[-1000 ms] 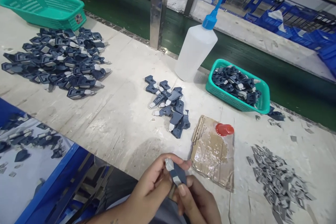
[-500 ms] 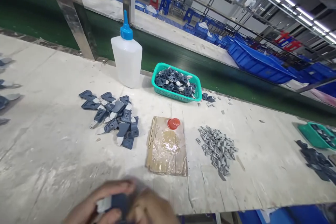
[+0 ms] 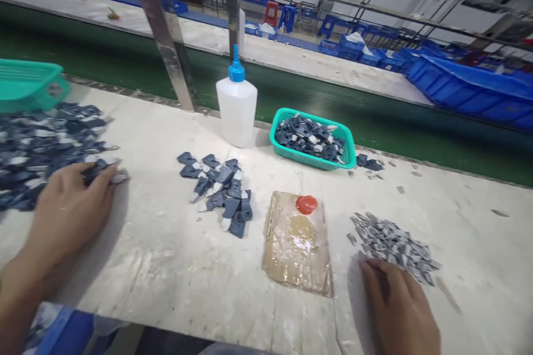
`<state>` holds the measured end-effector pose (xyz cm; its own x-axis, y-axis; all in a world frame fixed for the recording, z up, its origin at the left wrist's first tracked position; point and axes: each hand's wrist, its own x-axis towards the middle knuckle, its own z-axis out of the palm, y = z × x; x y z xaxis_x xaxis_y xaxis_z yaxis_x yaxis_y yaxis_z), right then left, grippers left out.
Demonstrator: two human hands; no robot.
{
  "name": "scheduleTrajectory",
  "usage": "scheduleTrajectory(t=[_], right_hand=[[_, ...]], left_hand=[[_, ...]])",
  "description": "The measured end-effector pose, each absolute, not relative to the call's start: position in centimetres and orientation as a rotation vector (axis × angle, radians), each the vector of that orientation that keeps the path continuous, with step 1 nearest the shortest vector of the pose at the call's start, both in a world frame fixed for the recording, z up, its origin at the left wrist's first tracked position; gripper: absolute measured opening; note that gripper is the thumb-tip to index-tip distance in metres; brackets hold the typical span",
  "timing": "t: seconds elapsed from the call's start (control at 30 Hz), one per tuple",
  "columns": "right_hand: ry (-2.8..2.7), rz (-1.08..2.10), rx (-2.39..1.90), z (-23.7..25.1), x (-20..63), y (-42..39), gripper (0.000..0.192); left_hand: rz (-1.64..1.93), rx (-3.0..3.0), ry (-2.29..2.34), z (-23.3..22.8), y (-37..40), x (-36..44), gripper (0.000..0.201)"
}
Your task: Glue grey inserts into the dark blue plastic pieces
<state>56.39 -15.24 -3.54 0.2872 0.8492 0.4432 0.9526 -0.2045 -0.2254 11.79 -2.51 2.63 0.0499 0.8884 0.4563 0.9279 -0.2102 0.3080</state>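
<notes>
My left hand (image 3: 66, 213) lies flat at the edge of the big pile (image 3: 37, 147) of dark blue parts, fingertips on one piece, though I cannot tell if they grip it; my right hand (image 3: 402, 310) rests palm-down with its fingers touching the grey clips (image 3: 393, 241), nothing lifted. Judging by the piles, much is left: a small pile (image 3: 220, 191) sits mid-table, a basket (image 3: 312, 141) is full beside the bottle (image 3: 237, 102), and the glue card (image 3: 297, 241) carries a red cap (image 3: 306, 204). I can read no writing anywhere.
</notes>
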Motion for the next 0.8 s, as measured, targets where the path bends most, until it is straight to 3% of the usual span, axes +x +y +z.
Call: scheduleTrajectory(t=[0.1,0.2,0.37,0.5,0.8], right_hand=[[-1.574,-0.226,-2.219,-3.5,57.3,-15.2,0.055],[-1.517,-0.152,-2.304,-3.8,58.0,-15.7,0.049],[-1.771,-0.428,-1.945,-4.5,56.5,-18.3,0.034],[-1.712,-0.399,-1.792,-4.7,54.7,-19.5,0.020],[-1.831,-0.230,-1.631,-4.3,53.2,-20.3,0.038]], left_hand=[[-0.706,-2.176,-1.883,3.1,-3.8,14.9,0.042],[-0.720,-2.325,-1.753,2.7,-6.1,19.7,0.029],[-0.598,-2.551,-1.549,1.7,-8.2,26.5,0.020],[-0.519,-2.520,-1.551,0.9,-7.7,27.9,0.022],[-0.613,-2.515,-1.483,-0.6,-8.7,27.4,0.023]])
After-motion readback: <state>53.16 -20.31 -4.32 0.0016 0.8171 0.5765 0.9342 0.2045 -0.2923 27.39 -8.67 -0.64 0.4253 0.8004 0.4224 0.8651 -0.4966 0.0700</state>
